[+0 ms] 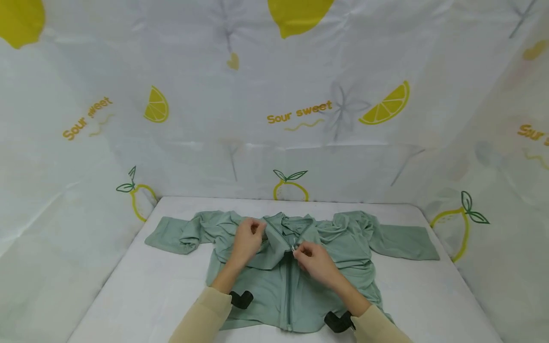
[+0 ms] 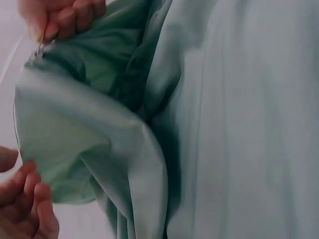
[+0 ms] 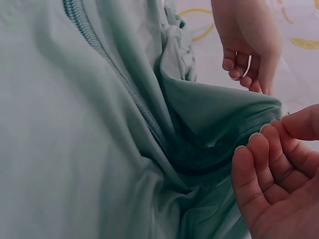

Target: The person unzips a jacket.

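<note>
A sage-green zip-up jacket [image 1: 261,286] lies front up with its sleeves spread to both sides. My left hand [image 1: 249,238] pinches the jacket's upper front edge, lifting that flap off the layer beneath; the left wrist view shows this left hand [image 2: 25,204] at the lower left. With thumb and fingers my right hand [image 1: 316,262] pinches the small metal zipper pull [image 1: 294,248] near the collar. Below it the zipper [image 1: 289,290] runs joined down to the hem. In the right wrist view, zipper teeth [image 3: 119,74] cross the fabric, and the right hand's fingertips hide the pull.
The jacket rests on a white table [image 1: 128,295]. Behind and beside it hangs a pale sheet [image 1: 206,166] printed with lemons. The left sleeve [image 1: 171,234] is bunched; the right sleeve [image 1: 403,242] lies flat. Black wrist mounts [image 1: 242,300] sit over the lower jacket.
</note>
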Action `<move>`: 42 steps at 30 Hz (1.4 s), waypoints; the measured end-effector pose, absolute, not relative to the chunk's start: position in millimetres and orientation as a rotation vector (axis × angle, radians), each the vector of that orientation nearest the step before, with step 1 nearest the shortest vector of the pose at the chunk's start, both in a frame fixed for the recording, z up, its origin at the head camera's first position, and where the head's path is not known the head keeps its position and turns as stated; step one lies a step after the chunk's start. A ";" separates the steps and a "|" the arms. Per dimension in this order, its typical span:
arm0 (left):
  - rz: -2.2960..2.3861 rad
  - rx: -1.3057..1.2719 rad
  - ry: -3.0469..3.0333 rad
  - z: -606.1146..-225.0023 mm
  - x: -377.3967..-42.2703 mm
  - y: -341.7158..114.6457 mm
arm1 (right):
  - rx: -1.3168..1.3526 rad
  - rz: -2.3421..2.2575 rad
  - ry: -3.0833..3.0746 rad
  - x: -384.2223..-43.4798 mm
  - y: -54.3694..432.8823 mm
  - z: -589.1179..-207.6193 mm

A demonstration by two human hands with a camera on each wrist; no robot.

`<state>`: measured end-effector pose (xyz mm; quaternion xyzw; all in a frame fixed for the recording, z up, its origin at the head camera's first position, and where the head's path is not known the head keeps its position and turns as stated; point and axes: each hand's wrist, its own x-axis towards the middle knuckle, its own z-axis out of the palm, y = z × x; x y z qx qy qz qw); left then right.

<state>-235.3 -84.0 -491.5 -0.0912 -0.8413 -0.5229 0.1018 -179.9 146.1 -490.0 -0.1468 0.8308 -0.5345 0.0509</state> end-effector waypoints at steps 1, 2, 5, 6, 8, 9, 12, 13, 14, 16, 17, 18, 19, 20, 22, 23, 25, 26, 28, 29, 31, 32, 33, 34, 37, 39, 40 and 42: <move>-1.480 -0.319 -2.489 -492.7 -231.7 -83.1 | -0.440 -1.642 2.525 -180.3 144.8 -488.9; -1.441 -0.374 -2.497 -493.6 -228.1 -82.0 | -0.430 -1.662 2.522 -180.5 143.2 -487.4; -1.503 -0.509 -2.560 -493.3 -218.9 -76.1 | -0.396 -1.680 2.530 -179.9 138.7 -479.0; -1.569 -0.541 -2.577 -493.3 -217.4 -73.6 | -0.392 -1.679 2.540 -180.7 138.3 -478.3; -1.685 -0.595 -2.587 -492.6 -215.5 -68.5 | -0.387 -1.667 2.551 -182.5 137.8 -477.5; -1.735 -0.600 -2.587 -492.2 -214.9 -66.1 | -0.394 -1.656 2.560 -183.6 137.9 -477.4; -1.842 -0.580 -2.531 -491.7 -213.8 -61.2 | -0.441 -1.645 2.579 -188.2 139.4 -482.9; -1.860 -0.564 -2.515 -491.5 -213.7 -60.0 | -0.450 -1.637 2.582 -188.6 139.4 -483.0; -1.879 -0.544 -2.500 -491.0 -214.0 -59.4 | -0.462 -1.631 2.587 -188.9 139.5 -483.3; -1.890 -0.506 -2.476 -490.0 -215.6 -58.9 | -0.483 -1.620 2.593 -189.3 139.8 -484.1; -1.896 -0.486 -2.465 -489.5 -217.0 -59.1 | -0.492 -1.613 2.597 -189.2 139.9 -484.4; -1.897 -0.459 -2.450 -489.0 -218.7 -59.6 | -0.500 -1.608 2.607 -189.1 140.5 -485.0; -1.896 -0.440 -2.431 -489.1 -220.7 -60.6 | -0.504 -1.605 2.612 -188.9 141.3 -485.9; -1.899 -0.417 -2.412 -488.6 -222.8 -61.9 | -0.504 -1.599 2.624 -188.7 142.2 -487.0; -1.904 -0.365 -2.383 -489.1 -227.2 -65.9 | -0.517 -1.584 2.647 -188.0 144.6 -489.7; -1.908 -0.328 -2.374 -489.4 -229.2 -68.3 | -0.518 -1.571 2.660 -187.7 146.0 -491.4; -1.900 -0.272 -2.375 -490.8 -233.1 -73.9 | -0.523 -1.547 2.673 -186.8 148.3 -494.7; -1.906 -0.243 -2.378 -491.0 -234.9 -76.8 | -0.526 -1.536 2.678 -186.4 149.0 -495.9; -1.925 -0.176 -2.375 -491.7 -237.4 -83.0 | -0.520 -1.521 2.671 -185.5 149.9 -498.1; -1.929 -0.137 -2.370 -492.4 -238.9 -86.0 | -0.508 -1.513 2.668 -185.0 150.2 -499.1; -1.942 -0.071 -2.345 -492.4 -240.8 -91.7 | -0.490 -1.505 2.655 -184.0 150.5 -500.6; -1.942 -0.038 -2.339 -492.5 -241.4 -94.3 | -0.481 -1.504 2.647 -183.6 150.8 -501.3; -1.939 -0.013 -2.337 -492.5 -241.7 -96.6 | -0.476 -1.506 2.640 -183.3 151.2 -502.1; -1.923 0.002 -2.343 -492.8 -242.1 -98.3 | -0.474 -1.507 2.637 -183.1 151.6 -502.9; -1.825 -0.010 -2.389 -493.9 -241.5 -101.4 | -0.490 -1.526 2.620 -183.5 153.0 -504.5; -1.722 -0.055 -2.429 -495.3 -239.4 -102.5 | -0.503 -1.547 2.607 -184.4 153.3 -505.1; -1.661 -0.075 -2.447 -495.5 -237.7 -102.5 | -0.507 -1.561 2.595 -184.8 153.4 -505.1; -1.556 -0.124 -2.459 -495.3 -232.8 -101.9 | -0.517 -1.592 2.566 -185.8 153.5 -504.8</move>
